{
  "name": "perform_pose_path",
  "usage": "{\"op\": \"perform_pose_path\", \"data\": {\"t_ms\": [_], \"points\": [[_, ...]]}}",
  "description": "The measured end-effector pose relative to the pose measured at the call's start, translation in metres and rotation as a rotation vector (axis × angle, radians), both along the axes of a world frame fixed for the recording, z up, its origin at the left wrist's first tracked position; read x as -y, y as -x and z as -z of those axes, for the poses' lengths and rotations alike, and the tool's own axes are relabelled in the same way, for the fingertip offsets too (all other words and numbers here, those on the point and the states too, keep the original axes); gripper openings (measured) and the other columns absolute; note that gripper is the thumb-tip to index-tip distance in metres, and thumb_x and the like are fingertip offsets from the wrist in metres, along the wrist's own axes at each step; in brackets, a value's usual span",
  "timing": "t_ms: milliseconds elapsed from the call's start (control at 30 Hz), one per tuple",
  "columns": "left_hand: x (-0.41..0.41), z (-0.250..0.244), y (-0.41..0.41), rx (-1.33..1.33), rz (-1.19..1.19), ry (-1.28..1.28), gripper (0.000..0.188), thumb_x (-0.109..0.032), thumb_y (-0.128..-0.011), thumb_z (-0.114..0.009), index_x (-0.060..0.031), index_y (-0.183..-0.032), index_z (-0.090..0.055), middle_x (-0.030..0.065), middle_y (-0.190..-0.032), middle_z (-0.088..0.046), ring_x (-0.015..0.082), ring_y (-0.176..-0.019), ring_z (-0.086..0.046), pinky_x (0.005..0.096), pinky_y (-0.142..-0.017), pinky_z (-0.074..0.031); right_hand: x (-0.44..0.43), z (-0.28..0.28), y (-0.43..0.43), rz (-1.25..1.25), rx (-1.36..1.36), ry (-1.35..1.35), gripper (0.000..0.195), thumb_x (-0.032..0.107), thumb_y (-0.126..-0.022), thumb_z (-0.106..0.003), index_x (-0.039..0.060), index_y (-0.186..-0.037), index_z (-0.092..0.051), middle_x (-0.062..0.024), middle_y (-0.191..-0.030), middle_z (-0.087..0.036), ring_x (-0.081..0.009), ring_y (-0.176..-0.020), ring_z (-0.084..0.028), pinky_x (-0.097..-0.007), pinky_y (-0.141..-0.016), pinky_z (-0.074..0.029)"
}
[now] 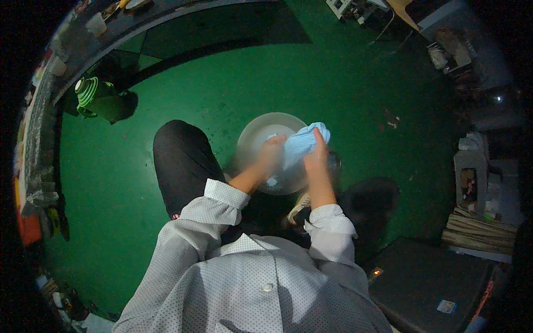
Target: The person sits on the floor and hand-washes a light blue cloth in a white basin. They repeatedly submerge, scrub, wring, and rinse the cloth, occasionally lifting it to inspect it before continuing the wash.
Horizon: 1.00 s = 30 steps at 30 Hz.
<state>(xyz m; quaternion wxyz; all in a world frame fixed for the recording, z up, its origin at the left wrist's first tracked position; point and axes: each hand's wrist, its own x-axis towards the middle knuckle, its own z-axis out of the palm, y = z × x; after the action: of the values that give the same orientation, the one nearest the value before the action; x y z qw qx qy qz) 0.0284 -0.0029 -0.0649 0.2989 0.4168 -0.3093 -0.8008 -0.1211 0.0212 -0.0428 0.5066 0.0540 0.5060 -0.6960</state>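
A light blue cloth (302, 143), bunched up, is held between my two hands above a round pale basin (254, 130). My right hand (317, 156) grips the cloth at its right end, the thumb pointing up along it. Motion blurs my left hand (270, 154), which is closed around the cloth's left part; a bit of blue shows above its fingers. The basin stands low in front of me, between my knees. Another small blue patch shows near the basin's lower edge, too blurred to name.
A green ribbed object (95, 98) stands on the green floor (191, 100) at the upper left. A cluttered bench edge curves along the left. At the lower right lies a dark flat-topped case or seat (429, 279), beside a stack of flat sheets (479, 233).
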Motion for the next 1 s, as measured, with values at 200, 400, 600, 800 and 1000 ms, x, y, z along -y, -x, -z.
{"op": "perform_pose_path", "data": {"t_ms": [200, 400, 600, 800, 1000], "points": [[-0.027, 0.036, 0.008, 0.099, 0.044, -0.327, 0.05, -0.058, -0.085, -0.053, -0.0116, -0.1, -0.059, 0.0069, -0.081, -0.063, 0.0227, -0.087, -0.059, 0.0472, -0.082, -0.044, -0.002, -0.042, -0.029, -0.107, -0.194, 0.059, 0.046, 0.026, -0.079, -0.07, 0.0001, -0.114, -0.054, -0.0125, -0.111, -0.059, -0.0254, -0.105, -0.055, -0.0407, -0.089, -0.045], [-0.017, -0.029, -0.016, -0.184, 0.061, -0.204, 0.065, -0.06, -0.092, -0.031, -0.0074, -0.128, -0.045, 0.0136, -0.117, -0.056, 0.0257, -0.104, -0.056, 0.039, -0.092, -0.043, -0.064, -0.064, -0.094, -0.654, -1.286, 0.168, 0.028, 0.017, -0.069, -0.076, 0.0012, -0.083, -0.057, -0.0174, -0.081, -0.06, -0.026, -0.072, -0.059, -0.0371, -0.064, -0.045], [-0.021, 0.056, -0.001, -0.486, -0.019, -0.247, 0.034, -0.031, -0.094, -0.046, -0.0058, -0.115, -0.053, 0.0082, -0.107, -0.062, 0.0199, -0.096, -0.06, 0.0382, -0.084, -0.051, -0.04, -0.001, -0.09, -0.21, -1.452, -0.13, 0.03, 0.021, -0.073, -0.074, 0.0003, -0.077, -0.052, -0.0205, -0.076, -0.057, -0.0409, -0.072, -0.055, -0.0434, -0.065, -0.044], [-0.012, 0.087, 0.003, -0.679, -0.05, -0.438, 0.027, -0.025, -0.095, -0.045, -0.0051, -0.11, -0.056, 0.0099, -0.099, -0.064, 0.0221, -0.086, -0.062, 0.0401, -0.081, -0.052, -0.026, 0.007, -0.066, -0.243, -1.512, -0.053, 0.022, 0.019, -0.076, -0.071, 0.0035, -0.077, -0.055, -0.0188, -0.076, -0.058, -0.0383, -0.072, -0.056, -0.0426, -0.063, -0.043], [-0.022, 0.08, -0.006, -0.462, 0.055, -0.375, 0.028, -0.03, -0.098, -0.041, -0.0091, -0.112, -0.054, 0.0072, -0.099, -0.061, 0.0203, -0.088, -0.059, 0.0356, -0.075, -0.052, -0.031, 0.005, -0.065, -0.404, -1.561, -0.039, 0.016, 0.015, -0.076, -0.066, 0.0037, -0.069, -0.057, -0.019, -0.07, -0.056, -0.0397, -0.069, -0.054, -0.0454, -0.058, -0.039]]}}
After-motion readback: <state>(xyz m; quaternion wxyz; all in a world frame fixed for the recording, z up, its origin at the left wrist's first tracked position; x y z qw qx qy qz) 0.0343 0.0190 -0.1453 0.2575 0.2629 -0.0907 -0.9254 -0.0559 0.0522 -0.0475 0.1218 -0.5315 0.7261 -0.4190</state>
